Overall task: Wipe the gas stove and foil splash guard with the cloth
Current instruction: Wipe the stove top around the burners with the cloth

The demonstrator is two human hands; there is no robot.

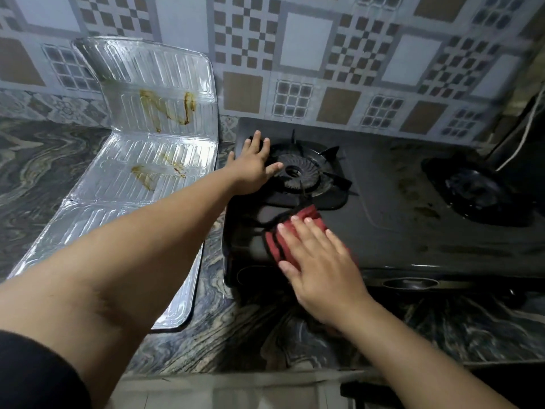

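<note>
**Cloth pressed flat on the stove's front left**

The right hand (321,267) lies flat, fingers straight and spread, pressing a red cloth (295,231) with dark stripes onto the black stove (398,219). The cloth sits on the stove's front-left part, just in front of the left burner (300,172); its stripes run from the stove's front edge toward the burner. Most of the cloth is hidden under the palm.

The left hand (253,166) reaches across with fingers straight and apart, resting on the left rim of that burner's grate and holding nothing.

The stove stands against the tiled wall (295,54), its long axis running along the wall, with a second burner (477,190) at its right end. Brownish smears show on the top between the burners.

The foil guard (153,160) lies just left of the stove on the marbled counter (44,160). Its long axis runs from the counter's front edge back to the wall, where the far panel folds up and leans against the tiles. Brown streaks mark the upright panel and the one below it.
</note>
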